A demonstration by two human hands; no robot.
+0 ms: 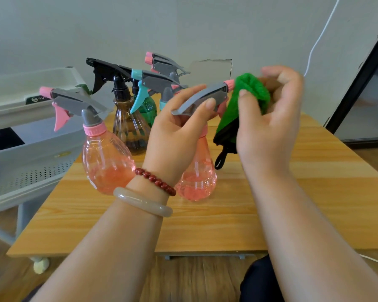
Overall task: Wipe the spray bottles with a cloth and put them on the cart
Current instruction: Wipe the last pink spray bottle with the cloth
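Observation:
My left hand (pixel 175 129) grips the grey trigger head of a pink spray bottle (pixel 196 177) that stands on the wooden table (pixel 271 203). My right hand (pixel 271 118) holds a green cloth (pixel 251 92) bunched over that bottle's pink nozzle; the cloth's black edge and loop hang below. Another pink bottle (pixel 105 162) stands to the left. Behind it are a brown bottle (pixel 127 125) with a black head, a green bottle (pixel 148 107) with a teal trigger, and further pink-nozzled bottles (pixel 164 64), partly hidden.
A light grey cart (pixel 31 149) with perforated sides stands left of the table, its upper tray (pixel 31 83) behind. A white cable (pixel 321 38) runs down the wall. A dark framed panel (pixel 362 83) leans at the right.

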